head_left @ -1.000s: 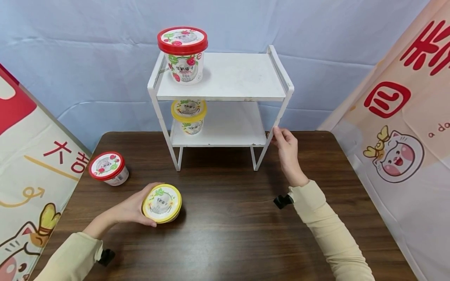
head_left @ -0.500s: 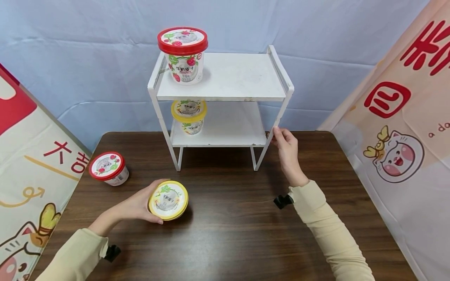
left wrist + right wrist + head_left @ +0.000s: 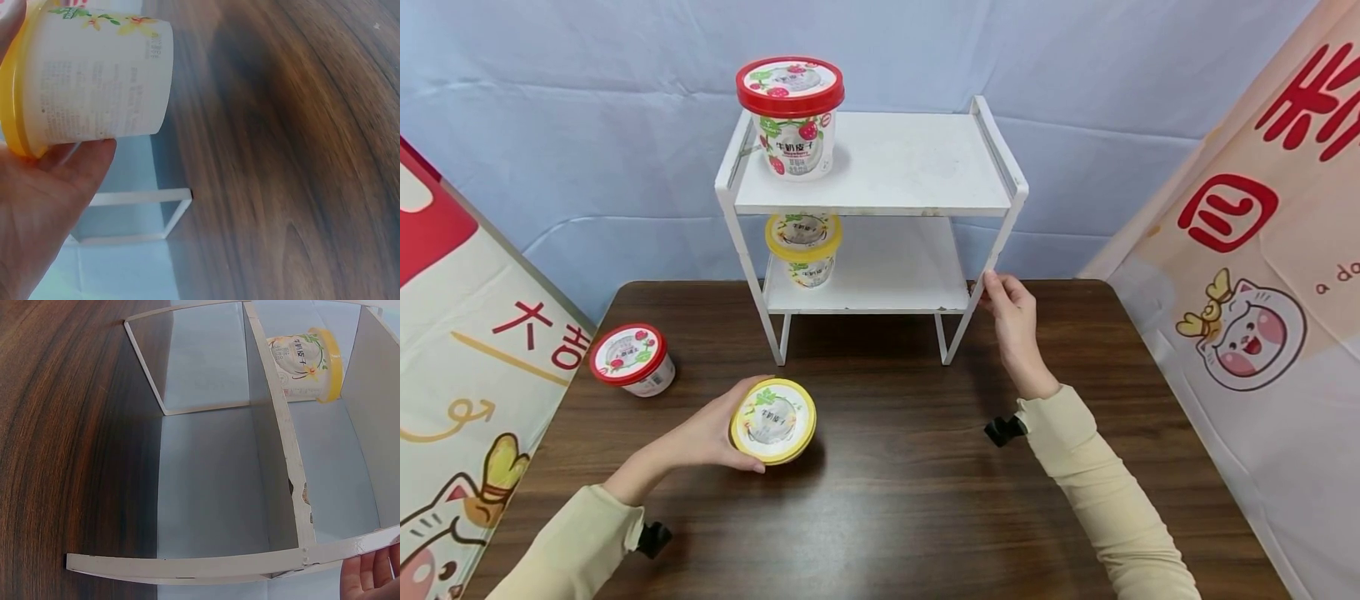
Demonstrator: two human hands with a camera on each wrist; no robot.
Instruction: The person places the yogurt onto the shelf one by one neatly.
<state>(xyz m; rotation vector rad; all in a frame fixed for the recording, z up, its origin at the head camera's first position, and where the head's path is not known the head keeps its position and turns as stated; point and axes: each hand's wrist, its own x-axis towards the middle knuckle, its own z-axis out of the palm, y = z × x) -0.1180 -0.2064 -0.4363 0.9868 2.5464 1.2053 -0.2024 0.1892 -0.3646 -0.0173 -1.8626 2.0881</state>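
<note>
Holding yellow-lidded tub (image 3: 773,422) — left hand (image 3: 717,427) | gripping rack (image 3: 917,158) — right hand (image 3: 1017,332), partly hidden

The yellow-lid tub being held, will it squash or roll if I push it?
The yellow-lidded tub is probably stiff: it looks undented in the left hand. It narrows downward, so it might tip. Being round, it could roll lying down.

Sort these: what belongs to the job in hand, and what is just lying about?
Likely in the job:
held yellow-lidded tub, in the left hand
white rack, held by the right hand
perhaps upper red-lidded tub, lower-shelf yellow-lidded tub, red-lidded tub on the table

Just around, apparently:
banners
blue cloth
</note>
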